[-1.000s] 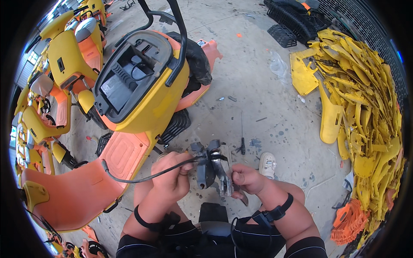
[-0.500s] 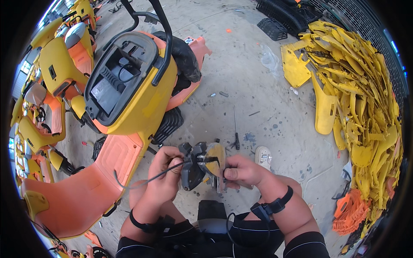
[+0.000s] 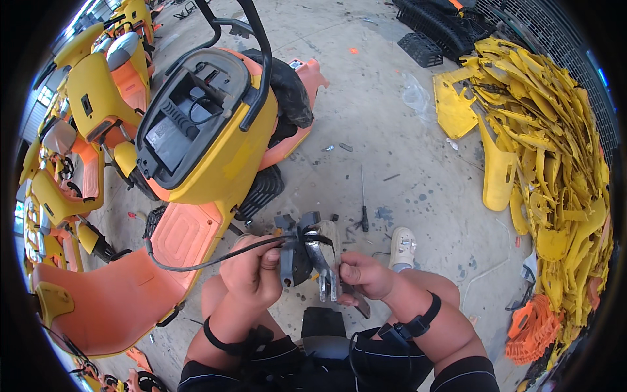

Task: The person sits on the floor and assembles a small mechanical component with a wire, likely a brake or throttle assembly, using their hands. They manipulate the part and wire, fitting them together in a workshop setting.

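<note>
My left hand (image 3: 251,269) is closed, with a black cable (image 3: 196,266) running out past its fingers. Close to its fingertips is a black plastic part (image 3: 297,264), which the cable reaches. A shiny metal bracket (image 3: 319,251) with a forked lower end sits against that part. My right hand (image 3: 367,277) is closed on the bracket's right side; a flat metal piece sticks out below its fingers. Which piece the left fingertips press, beyond the cable, is partly hidden. Both hands are above my lap, in front of a black block-shaped thing (image 3: 323,323).
A yellow and orange scooter body (image 3: 215,163) stands at the left, with more scooters (image 3: 98,98) behind it. A screwdriver (image 3: 364,215) lies on the concrete floor. Yellow panels (image 3: 542,150) are piled at the right, above orange pieces (image 3: 534,328). Black crates (image 3: 421,49) stand far back.
The black part and bracket have turned in my hands, so the forked metal end now shows below. The cable now sweeps out farther left. The view has shifted slightly.
</note>
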The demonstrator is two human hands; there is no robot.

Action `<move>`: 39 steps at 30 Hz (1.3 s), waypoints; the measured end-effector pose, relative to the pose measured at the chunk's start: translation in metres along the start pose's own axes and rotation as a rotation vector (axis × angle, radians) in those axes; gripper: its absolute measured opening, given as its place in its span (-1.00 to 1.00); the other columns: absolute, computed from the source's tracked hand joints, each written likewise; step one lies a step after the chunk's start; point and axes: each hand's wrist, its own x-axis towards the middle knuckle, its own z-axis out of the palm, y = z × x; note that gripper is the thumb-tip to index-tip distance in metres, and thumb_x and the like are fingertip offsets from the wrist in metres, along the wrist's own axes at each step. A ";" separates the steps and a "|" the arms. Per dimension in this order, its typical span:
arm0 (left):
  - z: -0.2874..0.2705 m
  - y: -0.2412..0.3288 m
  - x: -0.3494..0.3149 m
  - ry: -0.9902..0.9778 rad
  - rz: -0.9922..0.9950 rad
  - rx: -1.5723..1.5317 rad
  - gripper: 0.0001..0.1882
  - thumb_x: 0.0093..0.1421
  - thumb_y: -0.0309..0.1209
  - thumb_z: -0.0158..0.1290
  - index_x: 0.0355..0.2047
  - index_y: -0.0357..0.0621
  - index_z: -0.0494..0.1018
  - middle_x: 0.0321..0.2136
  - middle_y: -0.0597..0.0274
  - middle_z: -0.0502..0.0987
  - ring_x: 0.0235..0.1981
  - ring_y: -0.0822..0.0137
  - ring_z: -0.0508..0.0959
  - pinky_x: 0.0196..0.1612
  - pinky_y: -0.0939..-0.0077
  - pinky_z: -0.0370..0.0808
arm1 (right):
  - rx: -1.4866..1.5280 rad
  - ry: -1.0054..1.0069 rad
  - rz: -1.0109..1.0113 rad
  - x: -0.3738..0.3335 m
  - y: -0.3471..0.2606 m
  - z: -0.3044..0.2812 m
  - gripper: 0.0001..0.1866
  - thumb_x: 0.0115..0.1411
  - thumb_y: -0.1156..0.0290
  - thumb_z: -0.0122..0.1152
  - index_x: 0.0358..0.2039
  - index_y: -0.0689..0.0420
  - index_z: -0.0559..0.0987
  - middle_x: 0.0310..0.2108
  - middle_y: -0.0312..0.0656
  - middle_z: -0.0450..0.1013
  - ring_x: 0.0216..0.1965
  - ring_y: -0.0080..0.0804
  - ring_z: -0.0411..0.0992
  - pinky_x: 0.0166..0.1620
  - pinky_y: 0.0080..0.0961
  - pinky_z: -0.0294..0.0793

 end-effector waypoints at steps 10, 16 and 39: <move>-0.014 -0.007 -0.002 -0.303 -0.940 -1.129 -0.78 0.26 -0.35 0.07 -0.48 -0.22 0.42 -0.73 0.36 0.34 -0.76 0.58 0.23 -0.65 0.73 0.12 | -0.825 0.181 -0.160 -0.009 -0.019 -0.014 -0.53 0.14 0.02 0.29 -0.20 0.20 0.54 -0.50 -0.33 0.46 -0.56 -0.66 0.32 -0.50 -0.64 0.31; -0.006 0.003 0.001 -0.217 -0.284 -0.410 -0.93 0.28 -0.51 -0.01 -0.29 -0.27 0.40 -0.57 0.20 0.42 -0.62 0.44 0.41 -0.53 0.59 0.35 | -0.328 0.123 0.012 -0.008 -0.017 -0.010 -0.52 0.20 0.03 0.19 -0.20 0.28 0.51 -0.53 -0.23 0.44 -0.62 -0.57 0.32 -0.56 -0.62 0.30; -0.022 -0.033 -0.018 -0.621 -0.880 -0.992 -0.84 0.32 -0.40 -0.03 -0.37 -0.22 0.43 -0.56 0.48 0.32 -0.53 0.60 0.23 -0.49 0.68 0.15 | -0.850 0.196 0.166 -0.003 -0.026 -0.016 -0.60 0.15 0.07 0.26 -0.29 0.21 0.54 -0.55 -0.31 0.47 -0.57 -0.53 0.40 -0.48 -0.59 0.33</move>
